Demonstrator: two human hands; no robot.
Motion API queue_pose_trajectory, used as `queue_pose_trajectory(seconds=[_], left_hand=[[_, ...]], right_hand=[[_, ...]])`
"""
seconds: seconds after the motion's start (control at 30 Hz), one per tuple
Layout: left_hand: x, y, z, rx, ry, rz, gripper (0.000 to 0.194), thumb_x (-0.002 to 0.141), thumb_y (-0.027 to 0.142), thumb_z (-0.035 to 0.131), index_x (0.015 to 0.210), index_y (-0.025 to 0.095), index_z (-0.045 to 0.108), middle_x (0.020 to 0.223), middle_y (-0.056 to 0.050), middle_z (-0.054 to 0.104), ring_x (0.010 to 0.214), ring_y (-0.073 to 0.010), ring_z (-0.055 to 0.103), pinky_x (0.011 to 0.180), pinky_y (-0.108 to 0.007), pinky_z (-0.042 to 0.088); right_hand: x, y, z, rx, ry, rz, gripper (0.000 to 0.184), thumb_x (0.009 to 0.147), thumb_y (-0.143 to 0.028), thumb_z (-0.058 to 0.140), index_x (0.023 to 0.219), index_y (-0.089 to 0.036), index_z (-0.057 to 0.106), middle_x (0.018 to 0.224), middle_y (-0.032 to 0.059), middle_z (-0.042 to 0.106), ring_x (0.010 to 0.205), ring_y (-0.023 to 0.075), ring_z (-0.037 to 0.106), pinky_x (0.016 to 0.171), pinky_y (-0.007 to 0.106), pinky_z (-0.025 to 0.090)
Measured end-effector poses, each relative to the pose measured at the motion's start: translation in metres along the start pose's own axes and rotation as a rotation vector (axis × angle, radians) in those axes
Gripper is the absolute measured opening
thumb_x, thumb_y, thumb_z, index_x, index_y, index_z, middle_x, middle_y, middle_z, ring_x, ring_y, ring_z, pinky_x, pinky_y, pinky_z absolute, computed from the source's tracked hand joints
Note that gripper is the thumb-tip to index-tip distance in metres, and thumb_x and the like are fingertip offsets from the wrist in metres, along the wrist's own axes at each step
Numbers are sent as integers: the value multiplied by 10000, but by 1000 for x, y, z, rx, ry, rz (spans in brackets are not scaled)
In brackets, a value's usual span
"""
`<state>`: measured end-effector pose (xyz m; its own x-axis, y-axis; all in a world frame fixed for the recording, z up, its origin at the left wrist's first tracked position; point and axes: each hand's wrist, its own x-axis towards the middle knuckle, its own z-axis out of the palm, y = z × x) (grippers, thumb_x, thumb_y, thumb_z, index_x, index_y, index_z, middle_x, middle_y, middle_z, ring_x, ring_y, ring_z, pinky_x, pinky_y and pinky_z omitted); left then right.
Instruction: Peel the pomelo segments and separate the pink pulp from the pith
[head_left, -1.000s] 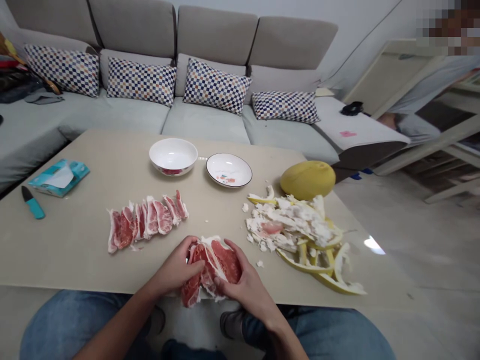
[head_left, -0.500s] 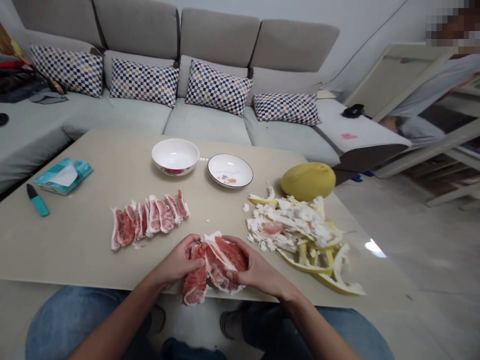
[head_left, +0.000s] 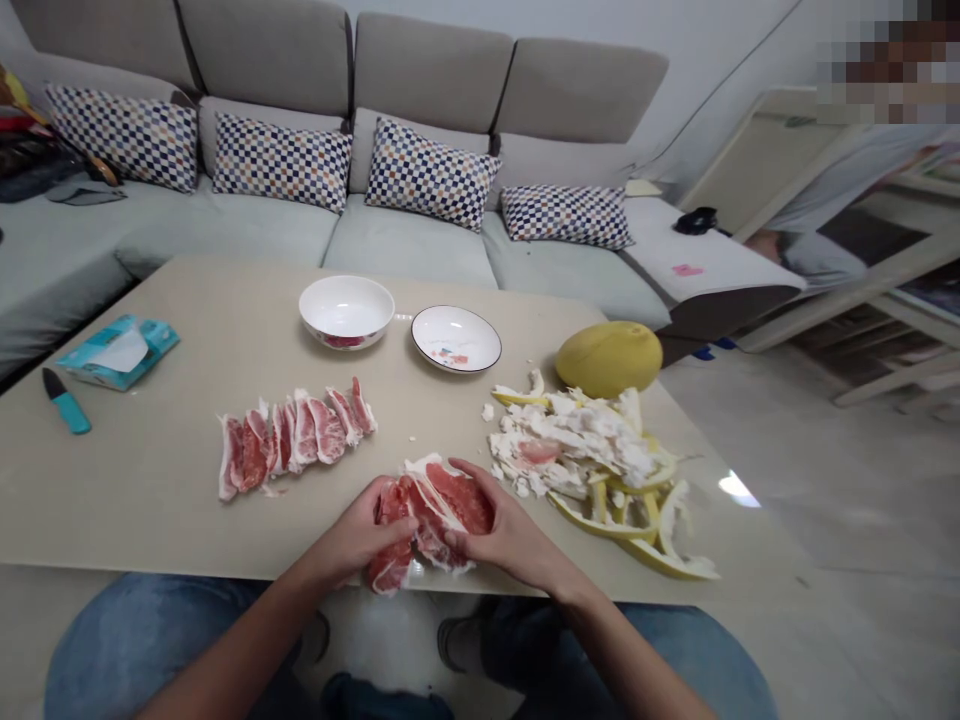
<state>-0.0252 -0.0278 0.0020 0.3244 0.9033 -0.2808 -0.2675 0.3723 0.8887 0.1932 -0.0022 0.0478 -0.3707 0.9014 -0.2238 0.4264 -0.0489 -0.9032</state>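
Cupping pomelo flesh (head_left: 429, 512), left hand (head_left: 361, 536) and right hand (head_left: 508, 535) angle inward.

Red fruit flesh (head_left: 456, 497), white pith (head_left: 589, 440), yellow pomelo (head_left: 609, 358), turquoise knife handle (head_left: 73, 412), beige table (head_left: 150, 490), blue-and-white checked cushions (head_left: 431, 175)

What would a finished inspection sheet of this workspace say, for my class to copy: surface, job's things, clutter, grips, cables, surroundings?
Surface: beige table bearing bowl, plate, whole yellow fruit.
Job's things: opened red fruit, row of red segments.
Clutter: peel pile, white crumbs, tissue pack, knife.
Left grip: holding the opened red fruit's left part.
Right grip: holding its right part.
Cables: thin dark line on the wall, probably a cable.
Surroundings: sofa with patterned cushions; another person partly visible.
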Motion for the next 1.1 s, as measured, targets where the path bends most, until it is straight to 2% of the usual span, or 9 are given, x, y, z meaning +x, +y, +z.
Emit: queue_pose_trajectory(seconds=[0.1,0.23,0.33,0.43,0.6,0.73,0.83,1.1], left_hand=[[0,-6,0,1,41,18,389,727,340,744,1045,169,601,1038,-88,686,982,-236,640,869,-342,484],[-1,-7,1,9,92,20,347,722,289,733,1017,158,607,970,-67,684,904,-213,641,820,-320,488],[-2,-6,3,25,112,6,275,717,256,715,956,160,619,899,-44,679,821,-190,631,770,-305,487],[-3,-3,4,31,99,-19,226,707,226,703,912,168,627,854,-33,669,758,-170,614,720,-290,482],[-6,5,0,11,-29,-90,213,679,216,749,844,163,624,742,-3,615,640,-120,570,617,-240,458],[-9,9,-4,-20,-146,-186,295,670,265,777,865,154,585,680,11,585,548,-123,580,545,-263,474],[-11,12,-7,-30,-200,-224,328,680,274,776,910,152,576,715,2,597,563,-136,609,558,-287,504],[-15,28,-17,90,-318,-334,255,690,240,754,875,162,598,725,23,608,627,-150,645,597,-274,516]], right_hand=[[2,0,1,-43,-21,4,849,689,-363,757,1422,-208,357,1354,114,535,1210,277,539,1063,445,384],[3,1,10,-155,-33,19,1056,593,-422,818,1469,-178,283,1381,146,502,1240,309,503,1066,463,367],[5,4,16,-258,-11,-17,1011,587,-421,810,1447,-159,345,1364,157,512,1225,313,509,1049,455,381],[6,6,13,-283,-43,-69,946,582,-405,807,1410,-167,417,1319,145,549,1177,307,543,1019,441,412],[8,-4,-10,-293,-192,-45,925,551,-384,821,1382,-193,460,1285,108,588,1134,308,573,988,431,445],[11,-15,-26,-379,-347,25,1013,534,-443,827,1413,-164,409,1340,125,546,1173,317,542,1009,420,424],[14,-22,-33,-464,-385,13,1026,544,-449,814,1431,-171,380,1362,119,523,1198,312,521,1025,402,406],[23,-44,-53,-648,-530,-49,944,548,-384,792,1401,-203,428,1284,106,573,1128,307,565,955,363,445]])
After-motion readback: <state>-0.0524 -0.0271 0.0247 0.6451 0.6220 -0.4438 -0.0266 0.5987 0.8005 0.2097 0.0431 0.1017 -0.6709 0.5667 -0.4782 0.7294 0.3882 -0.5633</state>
